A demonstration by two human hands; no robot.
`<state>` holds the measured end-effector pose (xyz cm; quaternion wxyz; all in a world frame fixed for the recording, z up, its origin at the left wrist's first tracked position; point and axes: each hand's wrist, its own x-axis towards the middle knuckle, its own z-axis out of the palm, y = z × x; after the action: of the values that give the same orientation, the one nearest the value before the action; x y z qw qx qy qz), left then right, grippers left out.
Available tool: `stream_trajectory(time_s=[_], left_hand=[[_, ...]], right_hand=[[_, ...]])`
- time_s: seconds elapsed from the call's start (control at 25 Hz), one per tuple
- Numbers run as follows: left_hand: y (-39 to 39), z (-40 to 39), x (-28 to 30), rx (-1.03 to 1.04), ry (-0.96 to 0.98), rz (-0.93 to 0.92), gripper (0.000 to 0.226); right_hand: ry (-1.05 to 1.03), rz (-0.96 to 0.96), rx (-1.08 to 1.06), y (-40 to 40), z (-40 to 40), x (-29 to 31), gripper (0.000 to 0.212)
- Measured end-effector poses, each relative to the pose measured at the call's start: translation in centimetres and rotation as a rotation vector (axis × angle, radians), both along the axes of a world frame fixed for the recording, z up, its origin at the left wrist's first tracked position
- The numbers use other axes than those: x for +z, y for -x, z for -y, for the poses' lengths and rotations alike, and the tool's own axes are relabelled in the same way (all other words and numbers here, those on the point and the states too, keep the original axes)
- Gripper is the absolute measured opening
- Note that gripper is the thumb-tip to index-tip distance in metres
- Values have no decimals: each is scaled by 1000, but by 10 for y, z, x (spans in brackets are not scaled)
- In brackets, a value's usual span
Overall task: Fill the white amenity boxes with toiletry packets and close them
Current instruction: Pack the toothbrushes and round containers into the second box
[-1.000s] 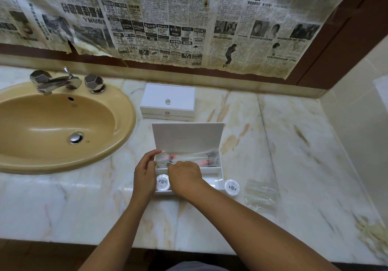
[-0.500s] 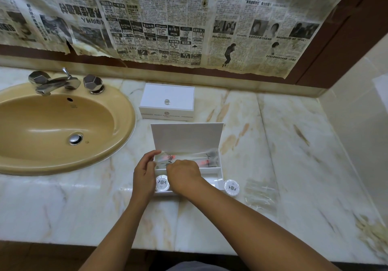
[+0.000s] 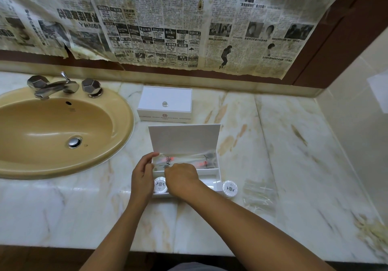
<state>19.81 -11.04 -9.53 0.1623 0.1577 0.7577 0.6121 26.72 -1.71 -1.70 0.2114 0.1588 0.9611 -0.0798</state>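
Observation:
An open white amenity box [image 3: 218, 173] stands on the marble counter, its lid [image 3: 184, 137] upright at the back. Clear toiletry packets [image 3: 197, 160] lie in its rear compartment. My left hand [image 3: 142, 176] curls over the box's left wall, fingers touching a packet's end. My right hand [image 3: 181, 179] is curled over the box's middle, pressing on the packets; its fingertips are hidden. A round white soap [image 3: 160, 185] sits in the front compartment. A second round soap [image 3: 230, 188] lies on the counter just right of the box. A closed white box [image 3: 165, 102] stands behind.
A beige sink [image 3: 52, 132] with chrome taps [image 3: 54, 85] fills the left. An empty clear plastic wrapper [image 3: 260, 195] lies right of the loose soap. Newspaper [image 3: 168, 18] covers the wall behind. A side wall bounds the counter on the right.
Both hands stay at the open box with only slight shifts; the view has drifted a little.

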Motion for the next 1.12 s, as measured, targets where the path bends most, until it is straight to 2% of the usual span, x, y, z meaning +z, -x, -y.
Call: stream_trajectory(time_s=[0.24,0.48,0.64,0.76,0.96,1.12], left_hand=[[0,0,0,18,15,18,42],[-1,-2,1,26,1,30,41],[-2,-2,4,26,23,35,40],[-4,-3,7,19,32,25,40],[-4,-3,7,29,40,30,39],[-3,-3,7,31,49,28,39]], right_hand=[[135,-169,-107,-22,-4,-3,32],[359,-564,-351,-51,-24,7,32],[353,-799,-509,-79,-46,0,27],[295,-800,-623,-104,-58,-8,23],[226,-556,-698,-122,-65,-26,32],[253,-551,-713,-121,-64,-27,28]])
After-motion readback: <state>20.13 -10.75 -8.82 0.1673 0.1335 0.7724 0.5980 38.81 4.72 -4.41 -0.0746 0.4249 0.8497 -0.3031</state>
